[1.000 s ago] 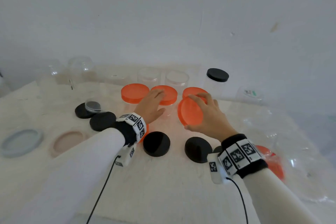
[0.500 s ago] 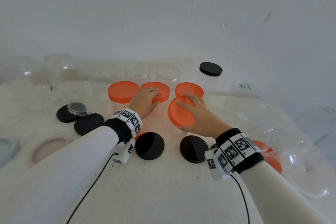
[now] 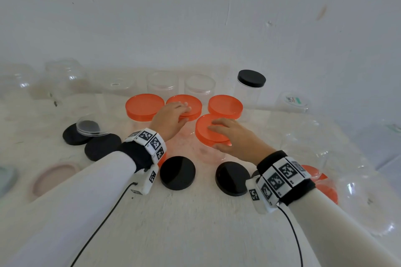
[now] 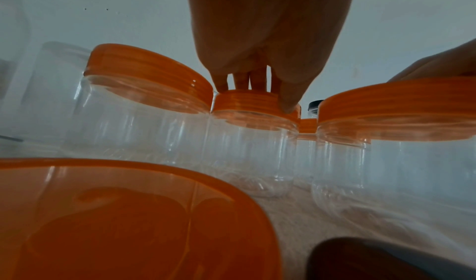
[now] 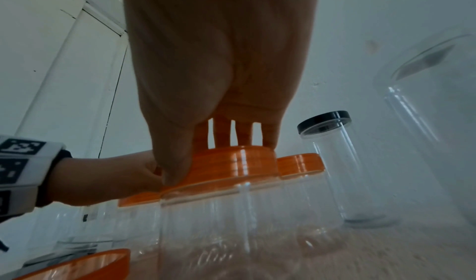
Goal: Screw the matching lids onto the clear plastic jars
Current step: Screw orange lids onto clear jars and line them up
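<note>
A: Since the pale tabletop [image 3: 195, 223] carries everything, start there. What sits on it?

B: Large clear plastic bottles [image 3: 325, 147] lie at about three o'clock. Round clear plastic jars with flat orange lids stand at twelve o'clock, and loose black round lids [image 3: 177, 173] lie nearer, at about six.

A: Which step is in hand?

B: I judge it to be seating a lid. The right hand [image 3: 234, 136] curls its fingers and thumb round the rim of the front orange lid [image 3: 208, 131], which sits slightly tilted on its clear jar [image 5: 206, 213]. The left hand [image 3: 171, 118] rests on the middle orange lid [image 3: 191, 104] at eleven o'clock of it, fingers on top and thumb curled down over the rim, steadying that capped jar.

A: And next?

B: Probably levelling the front lid so the threads catch, then turning it tight. Crooked, it could cross-thread.

A: Any writing?

B: A small white label [image 3: 114, 84] on a far jar and a white-and-green label [image 3: 291, 99] at two o'clock; both are too small to read. The wristbands [image 3: 280, 176] carry square black-and-white markers.
</note>
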The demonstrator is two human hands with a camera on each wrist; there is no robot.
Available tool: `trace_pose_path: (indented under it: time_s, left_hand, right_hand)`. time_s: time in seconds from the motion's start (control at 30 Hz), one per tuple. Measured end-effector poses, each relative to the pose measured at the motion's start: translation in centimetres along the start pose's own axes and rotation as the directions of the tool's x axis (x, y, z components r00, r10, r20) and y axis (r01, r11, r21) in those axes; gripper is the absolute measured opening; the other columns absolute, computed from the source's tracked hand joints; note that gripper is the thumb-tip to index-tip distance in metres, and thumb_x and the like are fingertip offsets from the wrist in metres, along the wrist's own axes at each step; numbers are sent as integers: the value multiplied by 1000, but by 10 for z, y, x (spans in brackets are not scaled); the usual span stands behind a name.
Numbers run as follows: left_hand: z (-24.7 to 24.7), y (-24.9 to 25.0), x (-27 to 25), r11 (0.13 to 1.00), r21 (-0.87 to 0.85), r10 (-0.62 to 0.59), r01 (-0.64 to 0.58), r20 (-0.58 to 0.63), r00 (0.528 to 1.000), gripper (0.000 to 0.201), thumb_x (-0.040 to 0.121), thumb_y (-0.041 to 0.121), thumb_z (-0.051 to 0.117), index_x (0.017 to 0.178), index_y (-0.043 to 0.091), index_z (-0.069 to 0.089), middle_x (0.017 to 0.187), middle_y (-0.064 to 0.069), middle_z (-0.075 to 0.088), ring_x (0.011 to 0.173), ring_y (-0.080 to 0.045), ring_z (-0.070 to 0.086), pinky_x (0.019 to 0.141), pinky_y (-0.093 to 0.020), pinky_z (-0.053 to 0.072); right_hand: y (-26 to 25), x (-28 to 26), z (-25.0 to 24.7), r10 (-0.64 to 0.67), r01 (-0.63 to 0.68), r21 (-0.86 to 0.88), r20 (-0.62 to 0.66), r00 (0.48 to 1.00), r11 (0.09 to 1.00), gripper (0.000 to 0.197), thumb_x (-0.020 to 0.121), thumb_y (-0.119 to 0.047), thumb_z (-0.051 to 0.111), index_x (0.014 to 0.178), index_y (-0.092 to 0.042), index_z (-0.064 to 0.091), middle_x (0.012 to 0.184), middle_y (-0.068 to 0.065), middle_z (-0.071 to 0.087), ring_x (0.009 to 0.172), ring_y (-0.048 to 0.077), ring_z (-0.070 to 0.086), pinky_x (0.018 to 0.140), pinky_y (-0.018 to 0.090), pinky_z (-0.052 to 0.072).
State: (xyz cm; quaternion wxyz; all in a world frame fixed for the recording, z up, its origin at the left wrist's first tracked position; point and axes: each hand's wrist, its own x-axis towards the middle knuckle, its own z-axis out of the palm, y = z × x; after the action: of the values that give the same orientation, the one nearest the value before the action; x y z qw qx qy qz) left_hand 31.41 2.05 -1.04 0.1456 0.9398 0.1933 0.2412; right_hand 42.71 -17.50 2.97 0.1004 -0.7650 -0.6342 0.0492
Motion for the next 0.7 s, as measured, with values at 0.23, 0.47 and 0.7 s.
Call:
trace_pose_path:
  time_s: [0.23, 0.47, 0.7]
  left_hand:
    - [-3, 0, 0, 1000, -8, 18, -18, 20, 1000, 36, 93, 16, 53, 129, 12, 54, 141, -4, 47, 134, -21, 37, 109, -33, 25]
    - [-3, -1, -2, 1000, -19, 6, -6, 32, 999, 37, 95, 14, 50, 131, 13, 51, 143, -3, 44, 136, -19, 34, 111, -33, 24]
    - [-5, 2, -1, 1000, 1, 10, -10, 63, 998, 38, 96, 12, 47, 133, 11, 49, 144, -5, 42, 137, -20, 33, 112, -34, 22]
  right_hand:
    - [-5, 9, 5, 34, -34, -2, -27, 999, 999, 56, 91, -30, 57, 142, -17, 37, 149, 1, 31, 138, 19, 24, 111, 32, 21]
    - [-14, 12, 7, 75, -78, -37, -74, 994, 996, 56, 89, -32, 60, 139, -15, 43, 133, 8, 37, 122, 23, 35, 103, 36, 35]
    - [-21, -5, 3, 123, -119, -115, 30, 992, 986, 67, 93, -38, 51, 148, -18, 21, 154, 3, 20, 141, 22, 16, 116, 41, 14]
